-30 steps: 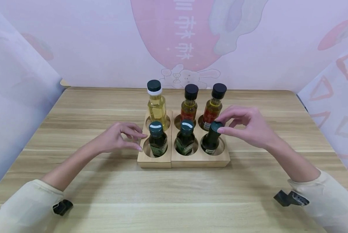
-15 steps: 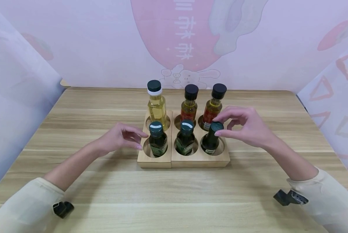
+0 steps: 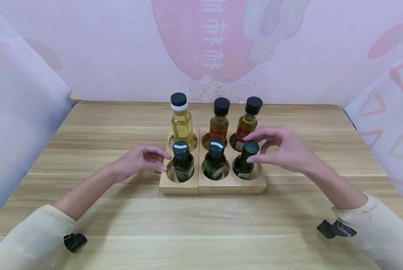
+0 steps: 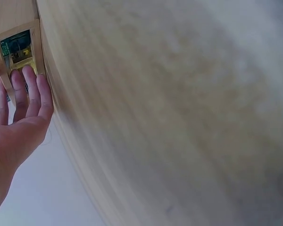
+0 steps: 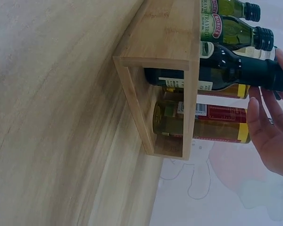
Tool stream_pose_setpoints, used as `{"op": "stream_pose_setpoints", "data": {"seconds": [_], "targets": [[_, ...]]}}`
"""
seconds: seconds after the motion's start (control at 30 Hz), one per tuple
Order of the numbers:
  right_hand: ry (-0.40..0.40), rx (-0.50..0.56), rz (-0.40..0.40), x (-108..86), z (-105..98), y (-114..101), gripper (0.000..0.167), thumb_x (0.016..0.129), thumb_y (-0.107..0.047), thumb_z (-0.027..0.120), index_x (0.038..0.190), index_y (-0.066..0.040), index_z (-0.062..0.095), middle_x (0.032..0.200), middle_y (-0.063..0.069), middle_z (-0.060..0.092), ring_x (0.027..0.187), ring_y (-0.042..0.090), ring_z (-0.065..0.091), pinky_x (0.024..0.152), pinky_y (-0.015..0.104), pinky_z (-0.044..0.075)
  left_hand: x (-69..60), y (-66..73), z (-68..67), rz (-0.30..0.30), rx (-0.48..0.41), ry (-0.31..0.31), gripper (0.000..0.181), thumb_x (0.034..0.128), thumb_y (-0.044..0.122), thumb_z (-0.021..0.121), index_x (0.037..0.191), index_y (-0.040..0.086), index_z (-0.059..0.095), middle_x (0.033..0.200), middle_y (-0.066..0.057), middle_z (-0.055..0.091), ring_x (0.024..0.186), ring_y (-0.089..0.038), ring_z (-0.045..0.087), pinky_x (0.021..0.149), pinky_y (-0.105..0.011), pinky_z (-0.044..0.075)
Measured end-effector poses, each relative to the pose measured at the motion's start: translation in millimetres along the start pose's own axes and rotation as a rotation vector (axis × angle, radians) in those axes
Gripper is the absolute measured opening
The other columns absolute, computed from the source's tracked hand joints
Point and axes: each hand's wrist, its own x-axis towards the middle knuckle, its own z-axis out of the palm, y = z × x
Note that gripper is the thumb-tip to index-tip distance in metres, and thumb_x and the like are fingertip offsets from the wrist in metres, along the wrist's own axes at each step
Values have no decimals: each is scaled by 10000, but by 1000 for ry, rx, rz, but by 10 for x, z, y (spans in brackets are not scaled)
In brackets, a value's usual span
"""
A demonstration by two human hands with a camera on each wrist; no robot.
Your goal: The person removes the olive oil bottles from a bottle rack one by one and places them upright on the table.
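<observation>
Between the curled fingers of the right hand (image 3: 285,150) stands a bottle (image 3: 240,165), kept upright by the abutting racks (image 3: 233,189), beside which the empty left hand (image 3: 138,162) spreads parted fingers, perhaps for steadiness.

Bright head view, dimmer wrist views

Gaps part the front bottles (image 3: 215,167); taller bottles (image 3: 219,127) block behind.
</observation>
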Motion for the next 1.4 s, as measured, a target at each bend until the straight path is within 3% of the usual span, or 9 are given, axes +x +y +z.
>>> {"op": "stream_pose_setpoints", "data": {"seconds": [0.23,0.83,1.4], "targets": [[22,-67,-16,8,18,-5,388,761,19,901,1124,11,765,1026,61,765,765,156,708,708,217,588,2,12,-5,-15,0,-8,447,852,-96,766,1266,-152,609,1037,-124,667,879,-155,693,840,-361,628],[27,-10,-78,54,35,8,370,749,63,887,1099,36,771,983,85,775,713,169,698,694,246,599,-3,132,-95,-79,40,-61,361,853,-27,798,1176,-107,658,975,-58,707,877,-169,694,822,-325,613],[39,-35,-92,35,39,-6,356,754,46,887,1095,16,786,970,57,778,743,136,690,679,241,582,7,93,-76,-37,51,-20,373,835,-48,821,1154,-152,659,993,-38,721,858,-138,680,775,-271,598]]}}
